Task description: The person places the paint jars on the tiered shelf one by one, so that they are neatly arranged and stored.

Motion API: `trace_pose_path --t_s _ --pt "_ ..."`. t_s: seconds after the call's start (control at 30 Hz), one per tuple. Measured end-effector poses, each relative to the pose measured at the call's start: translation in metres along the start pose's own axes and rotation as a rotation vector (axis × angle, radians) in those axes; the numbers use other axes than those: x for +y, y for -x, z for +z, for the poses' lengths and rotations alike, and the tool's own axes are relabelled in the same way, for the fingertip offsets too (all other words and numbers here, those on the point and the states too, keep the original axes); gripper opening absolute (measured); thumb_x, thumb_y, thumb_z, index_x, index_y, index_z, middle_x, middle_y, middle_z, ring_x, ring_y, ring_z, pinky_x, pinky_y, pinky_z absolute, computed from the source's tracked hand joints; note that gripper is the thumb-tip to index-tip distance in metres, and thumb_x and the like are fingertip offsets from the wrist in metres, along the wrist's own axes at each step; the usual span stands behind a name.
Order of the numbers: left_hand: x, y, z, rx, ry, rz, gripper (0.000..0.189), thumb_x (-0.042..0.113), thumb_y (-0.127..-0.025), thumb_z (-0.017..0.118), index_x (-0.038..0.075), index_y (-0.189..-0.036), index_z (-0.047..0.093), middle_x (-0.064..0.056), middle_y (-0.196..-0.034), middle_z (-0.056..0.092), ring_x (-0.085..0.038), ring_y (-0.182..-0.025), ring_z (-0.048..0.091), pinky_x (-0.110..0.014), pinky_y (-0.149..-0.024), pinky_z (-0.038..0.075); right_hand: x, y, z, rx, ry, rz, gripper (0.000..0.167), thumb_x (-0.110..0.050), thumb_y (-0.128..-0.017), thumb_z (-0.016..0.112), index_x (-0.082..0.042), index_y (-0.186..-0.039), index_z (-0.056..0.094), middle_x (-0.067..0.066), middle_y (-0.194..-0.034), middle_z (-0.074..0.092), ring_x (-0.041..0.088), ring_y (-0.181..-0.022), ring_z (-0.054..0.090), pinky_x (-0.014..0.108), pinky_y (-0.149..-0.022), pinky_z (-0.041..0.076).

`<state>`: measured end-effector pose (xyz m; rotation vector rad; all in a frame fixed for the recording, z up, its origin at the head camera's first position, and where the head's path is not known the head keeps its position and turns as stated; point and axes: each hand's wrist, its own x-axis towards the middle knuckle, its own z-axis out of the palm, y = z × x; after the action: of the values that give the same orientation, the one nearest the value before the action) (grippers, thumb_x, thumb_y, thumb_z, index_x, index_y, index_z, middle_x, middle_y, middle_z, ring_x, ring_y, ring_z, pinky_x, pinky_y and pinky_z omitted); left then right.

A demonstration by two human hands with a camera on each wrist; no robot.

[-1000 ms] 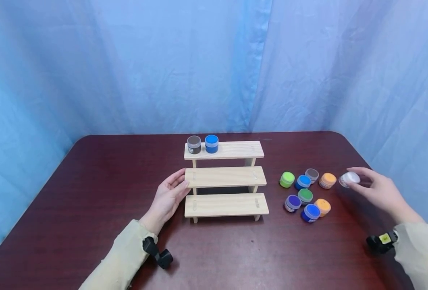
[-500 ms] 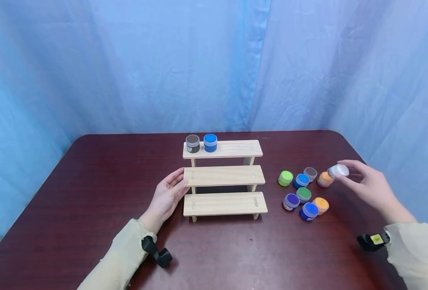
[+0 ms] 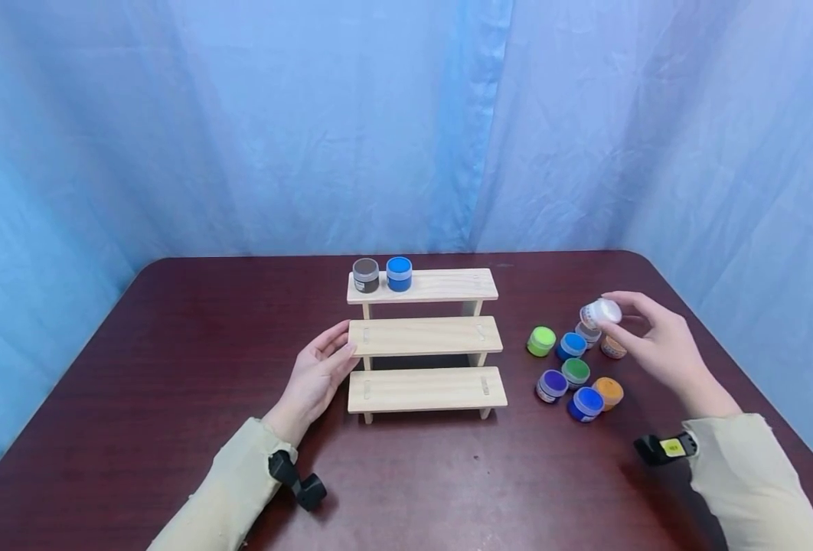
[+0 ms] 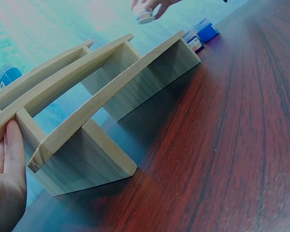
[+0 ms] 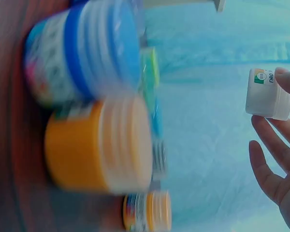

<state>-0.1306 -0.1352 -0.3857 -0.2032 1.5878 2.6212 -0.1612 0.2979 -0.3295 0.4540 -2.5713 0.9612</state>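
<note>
My right hand (image 3: 660, 344) pinches a white paint jar (image 3: 600, 312) between thumb and fingertips, held above the group of jars. In the right wrist view the white jar (image 5: 263, 94) is tilted in the fingers. At the left end of the wooden three-step stand (image 3: 426, 335), my left hand (image 3: 315, 376) grips the middle shelf, thumb on the front edge. On the top shelf stand a dark grey-brown jar (image 3: 366, 275) and a blue jar (image 3: 399, 274), side by side at the left. The two lower shelves bear no jars.
Right of the stand are a light green jar (image 3: 540, 341), a blue jar (image 3: 572, 346), a green jar (image 3: 576, 373), a purple jar (image 3: 551, 386), a dark blue jar (image 3: 586, 403) and an orange jar (image 3: 608, 392). Blue curtains (image 3: 406, 130) hang behind the table (image 3: 406, 490).
My right hand has lifted the white jar from the table's right side and carried it left over the other jars. The left hand stays on the stand.
</note>
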Motion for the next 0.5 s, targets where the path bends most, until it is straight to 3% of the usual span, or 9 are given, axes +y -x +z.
trace_pose_path --t_s 0.27,0.4,0.5 --pt "0.000 0.001 0.001 0.004 -0.014 0.004 0.053 -0.012 -0.093 0.044 -0.005 -0.143 0.031 0.003 -0.099 0.052 0.000 -0.080 0.059 -0.014 -0.077 0.053 -0.020 -0.011 0.014 -0.011 -0.060 -0.033 0.039 -0.009 -0.084 0.071 -0.009 -0.122 0.060 -0.030 -0.102 0.052 -0.019 -0.087 0.053 0.006 -0.063 0.046" --pt "0.000 0.001 0.001 0.007 -0.034 0.017 0.052 -0.013 -0.092 0.044 -0.007 -0.143 0.031 0.004 -0.099 0.052 0.000 -0.082 0.059 -0.014 -0.078 0.052 -0.031 -0.017 0.019 -0.004 -0.070 -0.081 0.040 -0.007 -0.082 0.073 -0.009 -0.121 0.061 -0.029 -0.104 0.053 -0.016 -0.088 0.053 0.004 -0.070 0.044" --pt "0.000 0.001 0.001 0.011 -0.035 0.019 0.052 -0.013 -0.092 0.044 -0.007 -0.143 0.032 0.004 -0.098 0.053 0.000 -0.082 0.059 -0.014 -0.078 0.053 -0.040 -0.022 0.023 0.001 -0.075 -0.111 0.040 -0.007 -0.082 0.073 -0.009 -0.120 0.061 -0.020 -0.106 0.058 -0.015 -0.090 0.053 0.003 -0.075 0.043"
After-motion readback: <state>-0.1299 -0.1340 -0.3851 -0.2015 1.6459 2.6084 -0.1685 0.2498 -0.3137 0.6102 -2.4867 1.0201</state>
